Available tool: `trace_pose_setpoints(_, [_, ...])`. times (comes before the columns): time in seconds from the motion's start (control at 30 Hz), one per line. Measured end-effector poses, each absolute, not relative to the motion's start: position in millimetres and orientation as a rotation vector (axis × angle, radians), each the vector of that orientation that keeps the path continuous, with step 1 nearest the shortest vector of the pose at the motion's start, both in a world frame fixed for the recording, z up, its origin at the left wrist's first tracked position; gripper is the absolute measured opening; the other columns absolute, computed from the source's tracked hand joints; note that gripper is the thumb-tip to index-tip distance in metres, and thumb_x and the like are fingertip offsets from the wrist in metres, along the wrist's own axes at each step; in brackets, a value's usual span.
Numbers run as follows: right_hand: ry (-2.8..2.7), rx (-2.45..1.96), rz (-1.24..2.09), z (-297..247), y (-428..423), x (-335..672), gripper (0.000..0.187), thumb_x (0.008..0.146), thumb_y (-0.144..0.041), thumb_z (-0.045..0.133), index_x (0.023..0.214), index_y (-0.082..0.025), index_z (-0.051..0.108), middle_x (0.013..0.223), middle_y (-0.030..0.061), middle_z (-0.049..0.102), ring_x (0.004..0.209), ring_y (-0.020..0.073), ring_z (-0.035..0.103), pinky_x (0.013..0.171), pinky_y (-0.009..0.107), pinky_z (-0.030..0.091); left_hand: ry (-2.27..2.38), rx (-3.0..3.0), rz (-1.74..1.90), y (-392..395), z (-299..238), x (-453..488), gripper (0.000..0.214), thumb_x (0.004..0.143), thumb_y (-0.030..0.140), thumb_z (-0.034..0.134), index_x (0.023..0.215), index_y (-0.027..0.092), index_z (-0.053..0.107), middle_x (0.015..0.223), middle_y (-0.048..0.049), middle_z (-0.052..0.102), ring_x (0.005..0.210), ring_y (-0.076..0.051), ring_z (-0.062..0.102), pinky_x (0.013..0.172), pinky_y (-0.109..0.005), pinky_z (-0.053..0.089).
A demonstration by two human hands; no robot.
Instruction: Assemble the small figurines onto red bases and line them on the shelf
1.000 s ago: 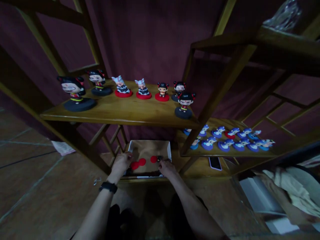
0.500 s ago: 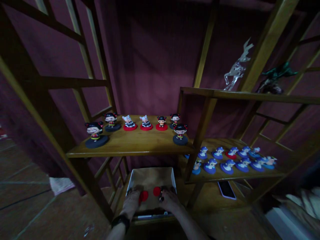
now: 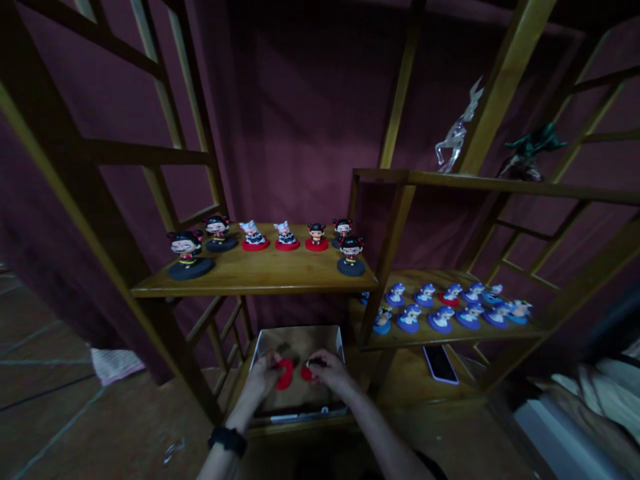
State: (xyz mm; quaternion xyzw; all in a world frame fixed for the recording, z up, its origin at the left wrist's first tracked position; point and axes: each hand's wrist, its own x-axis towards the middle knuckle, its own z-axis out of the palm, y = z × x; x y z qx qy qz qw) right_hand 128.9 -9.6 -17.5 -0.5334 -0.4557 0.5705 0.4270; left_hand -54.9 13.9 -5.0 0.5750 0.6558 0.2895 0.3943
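My left hand (image 3: 263, 376) is closed on a figurine with a red round base (image 3: 285, 375); the figure's body is mostly hidden by the fingers. In my right hand (image 3: 331, 372) is a second figurine with a red base (image 3: 305, 371), its dark body partly visible between the fingers. Both hands are over a shallow white-edged cardboard box (image 3: 302, 336) on the lowest shelf, with the two red bases facing each other a small gap apart.
Above the box, a wooden shelf (image 3: 270, 275) bears several figurines on black or red bases. To the right, several blue-purple figurines (image 3: 443, 319) stand on a lower shelf, and a phone (image 3: 441, 365) lies below them. A clear deer-like ornament (image 3: 457, 133) stands higher up.
Both hands have lifted a little inside the box, bringing the red-based figurines up with them. The camera view has shifted slightly, so the shelves appear farther left and up.
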Motion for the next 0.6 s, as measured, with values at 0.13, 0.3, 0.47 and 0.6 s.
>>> trace_pose_setpoints(0.13, [-0.906, -1.231, 1.407, -0.6, -12.4, 127.9, 0.027, 0.062, -0.031, 0.063, 0.084, -0.018, 0.057, 0.056, -0.0058, 0.055, 0.045, 0.0071, 0.047, 0.042, 0.018, 0.037, 1.319, 0.911, 1.009, 17.2, 0.1, -39.9, 0.015, 0.062, 0.014, 0.064, 0.075, 0.016, 0.056, 0.069, 0.0000, 0.062, 0.062, -0.012, 0.060, 0.058, -0.024, 0.049])
trace_pose_setpoints(0.3, [-0.682, -0.976, 1.478, 4.9, -11.6, 133.0, 0.031, 0.059, -0.026, 0.067, 0.088, -0.019, 0.058, 0.075, -0.0018, 0.063, 0.051, 0.0071, 0.053, 0.045, 0.018, 0.042, 1.229, 0.722, 1.109, 16.2, 12.3, -29.9, 0.014, 0.066, 0.006, 0.058, 0.077, 0.016, 0.057, 0.079, -0.0040, 0.066, 0.072, -0.013, 0.063, 0.069, -0.027, 0.053])
trace_pose_setpoints(0.47, [-0.512, -0.827, 1.640, 5.4, -8.2, 136.4, 0.025, 0.058, -0.016, 0.069, 0.083, -0.016, 0.062, 0.078, 0.0010, 0.065, 0.065, 0.0084, 0.059, 0.062, 0.020, 0.050, 1.170, 0.634, 1.170, 13.1, 20.8, -16.4, 0.018, 0.066, 0.003, 0.055, 0.079, 0.015, 0.057, 0.078, -0.0054, 0.067, 0.071, -0.014, 0.064, 0.071, -0.027, 0.053])
trace_pose_setpoints(0.6, [-0.489, -0.804, 1.615, 7.5, -7.5, 136.3, 0.025, 0.059, -0.017, 0.071, 0.083, -0.016, 0.063, 0.077, 0.0004, 0.065, 0.066, 0.0081, 0.059, 0.064, 0.020, 0.050, 1.101, 0.663, 1.165, 9.3, 24.4, -5.6, 0.019, 0.063, 0.005, 0.058, 0.081, 0.012, 0.059, 0.077, -0.0078, 0.067, 0.070, -0.015, 0.065, 0.068, -0.027, 0.053])
